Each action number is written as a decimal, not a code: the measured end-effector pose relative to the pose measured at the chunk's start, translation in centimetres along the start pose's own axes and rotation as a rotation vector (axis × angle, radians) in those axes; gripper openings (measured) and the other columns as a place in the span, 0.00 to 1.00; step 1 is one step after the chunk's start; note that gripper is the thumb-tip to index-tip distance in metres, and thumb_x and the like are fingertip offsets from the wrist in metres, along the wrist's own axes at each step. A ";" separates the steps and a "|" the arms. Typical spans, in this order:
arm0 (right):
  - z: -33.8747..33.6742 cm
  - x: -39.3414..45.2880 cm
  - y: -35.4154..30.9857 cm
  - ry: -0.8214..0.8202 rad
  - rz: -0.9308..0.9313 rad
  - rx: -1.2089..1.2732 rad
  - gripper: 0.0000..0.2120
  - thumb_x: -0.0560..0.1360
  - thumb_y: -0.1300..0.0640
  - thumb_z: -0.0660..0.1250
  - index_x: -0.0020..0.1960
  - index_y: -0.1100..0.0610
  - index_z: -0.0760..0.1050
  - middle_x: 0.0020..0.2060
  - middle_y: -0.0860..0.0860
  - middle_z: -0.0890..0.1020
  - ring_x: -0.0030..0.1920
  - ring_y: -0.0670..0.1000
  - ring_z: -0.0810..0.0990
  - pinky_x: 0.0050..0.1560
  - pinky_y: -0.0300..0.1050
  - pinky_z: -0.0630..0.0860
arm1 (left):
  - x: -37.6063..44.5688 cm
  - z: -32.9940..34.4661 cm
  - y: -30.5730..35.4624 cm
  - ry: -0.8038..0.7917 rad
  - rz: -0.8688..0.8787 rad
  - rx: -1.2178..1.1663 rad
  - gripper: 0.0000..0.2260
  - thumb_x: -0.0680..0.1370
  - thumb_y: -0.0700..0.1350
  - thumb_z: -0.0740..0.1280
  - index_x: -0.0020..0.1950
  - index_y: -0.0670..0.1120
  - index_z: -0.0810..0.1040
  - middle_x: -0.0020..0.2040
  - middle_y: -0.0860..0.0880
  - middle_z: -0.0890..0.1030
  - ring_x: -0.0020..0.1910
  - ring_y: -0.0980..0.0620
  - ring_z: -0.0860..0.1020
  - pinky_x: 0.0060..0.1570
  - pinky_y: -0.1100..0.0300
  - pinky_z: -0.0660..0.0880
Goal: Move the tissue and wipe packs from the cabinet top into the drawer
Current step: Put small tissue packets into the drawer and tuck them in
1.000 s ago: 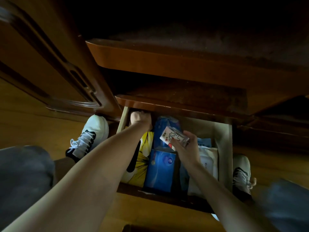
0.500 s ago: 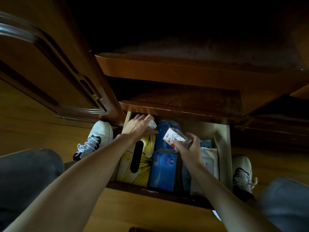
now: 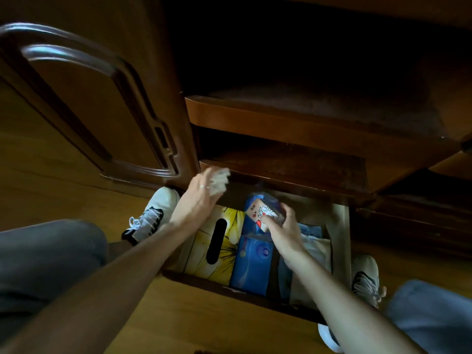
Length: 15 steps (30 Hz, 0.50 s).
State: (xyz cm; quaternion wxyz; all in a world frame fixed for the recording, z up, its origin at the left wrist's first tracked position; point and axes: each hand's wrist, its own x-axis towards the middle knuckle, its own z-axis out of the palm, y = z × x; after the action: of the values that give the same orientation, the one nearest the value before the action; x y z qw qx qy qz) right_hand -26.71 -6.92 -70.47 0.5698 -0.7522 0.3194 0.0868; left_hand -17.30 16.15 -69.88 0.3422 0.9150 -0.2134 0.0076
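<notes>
Dim wooden cabinet (image 3: 293,123) fills the upper frame, its drawer (image 3: 338,241) pulled open at lower centre. Since a second ago the left hand (image 3: 201,198) has come up out of the drawer's back corner, its grip blurred and not readable, while the right hand (image 3: 283,233) holds a small tissue pack (image 3: 263,213) just above the contents. Drawer contents: yellow box (image 3: 217,241), blue packs (image 3: 252,261), pale wipe pack (image 3: 315,246); placement judged nearly complete.
</notes>
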 end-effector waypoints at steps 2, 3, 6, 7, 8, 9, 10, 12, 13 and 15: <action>1.6 1.1 -0.9 -0.062 0.051 0.015 0.35 0.75 0.43 0.71 0.78 0.48 0.62 0.63 0.48 0.76 0.51 0.43 0.77 0.49 0.43 0.74 | -1.4 -0.7 -0.9 0.233 -0.290 -0.320 0.29 0.83 0.51 0.65 0.79 0.53 0.55 0.67 0.42 0.76 0.64 0.45 0.75 0.63 0.51 0.75; 2.5 1.6 -1.4 -0.080 0.054 0.027 0.33 0.75 0.44 0.71 0.76 0.48 0.64 0.65 0.50 0.76 0.52 0.45 0.77 0.53 0.45 0.74 | -1.9 -0.8 -1.3 0.276 -0.393 -0.370 0.28 0.82 0.52 0.65 0.78 0.54 0.55 0.64 0.40 0.78 0.61 0.41 0.78 0.59 0.46 0.77; 5.3 3.4 -2.6 -0.086 0.039 0.071 0.30 0.76 0.48 0.71 0.75 0.49 0.66 0.68 0.52 0.75 0.57 0.49 0.76 0.55 0.46 0.72 | -2.4 -0.6 -2.4 0.219 -0.539 -0.482 0.33 0.79 0.57 0.66 0.78 0.49 0.55 0.59 0.48 0.80 0.57 0.44 0.81 0.56 0.42 0.79; 6.1 4.0 -2.9 -0.084 0.040 0.065 0.31 0.77 0.49 0.71 0.77 0.50 0.65 0.69 0.53 0.74 0.58 0.50 0.76 0.55 0.46 0.71 | -2.2 -0.6 -2.5 0.192 -0.569 -0.537 0.35 0.77 0.58 0.66 0.77 0.47 0.55 0.61 0.47 0.79 0.59 0.45 0.80 0.57 0.41 0.79; 6.8 4.6 -3.0 -0.080 0.047 0.049 0.32 0.77 0.51 0.71 0.78 0.51 0.63 0.70 0.54 0.73 0.59 0.51 0.76 0.55 0.46 0.71 | -1.9 -0.4 -2.7 0.173 -0.600 -0.606 0.37 0.75 0.58 0.67 0.76 0.44 0.55 0.63 0.45 0.77 0.60 0.45 0.80 0.59 0.41 0.79; 7.4 5.2 -3.0 -0.070 0.060 0.033 0.32 0.78 0.52 0.71 0.78 0.53 0.62 0.71 0.54 0.72 0.62 0.53 0.75 0.56 0.47 0.70 | -1.5 -0.3 -2.8 0.153 -0.624 -0.649 0.37 0.74 0.58 0.69 0.75 0.42 0.56 0.63 0.43 0.77 0.61 0.46 0.80 0.60 0.42 0.79; 8.0 5.9 -2.9 -0.054 0.080 0.022 0.31 0.78 0.53 0.71 0.78 0.55 0.62 0.72 0.55 0.71 0.65 0.56 0.75 0.57 0.47 0.69 | -1.1 0.0 -2.9 0.130 -0.639 -0.663 0.38 0.74 0.57 0.70 0.74 0.41 0.56 0.63 0.44 0.76 0.60 0.48 0.80 0.59 0.47 0.80; 8.9 7.1 -2.9 -0.026 0.149 0.009 0.30 0.79 0.51 0.70 0.76 0.59 0.64 0.72 0.58 0.71 0.69 0.60 0.73 0.61 0.49 0.69 | -0.5 0.5 -3.3 0.078 -0.637 -0.593 0.37 0.75 0.57 0.72 0.73 0.41 0.58 0.60 0.51 0.77 0.55 0.60 0.78 0.52 0.65 0.79; 9.3 7.6 -2.8 -0.023 0.185 -0.013 0.30 0.79 0.49 0.70 0.75 0.60 0.64 0.72 0.59 0.72 0.69 0.61 0.74 0.62 0.51 0.71 | -0.3 0.7 -3.4 0.069 -0.629 -0.568 0.35 0.75 0.57 0.72 0.72 0.42 0.60 0.57 0.56 0.77 0.52 0.65 0.77 0.47 0.71 0.77; 9.6 8.3 -2.5 -0.053 0.227 -0.192 0.30 0.81 0.44 0.66 0.74 0.63 0.68 0.69 0.61 0.75 0.66 0.62 0.77 0.59 0.51 0.75 | -0.2 1.1 -3.5 0.076 -0.633 -0.561 0.30 0.76 0.57 0.72 0.70 0.45 0.63 0.54 0.61 0.77 0.49 0.69 0.77 0.42 0.76 0.74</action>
State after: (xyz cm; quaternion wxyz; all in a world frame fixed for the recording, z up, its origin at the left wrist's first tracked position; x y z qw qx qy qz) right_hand -16.50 -0.99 -75.78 0.4899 -0.7597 0.3776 0.2008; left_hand -16.27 17.91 -72.88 0.5711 0.8058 0.0970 -0.1227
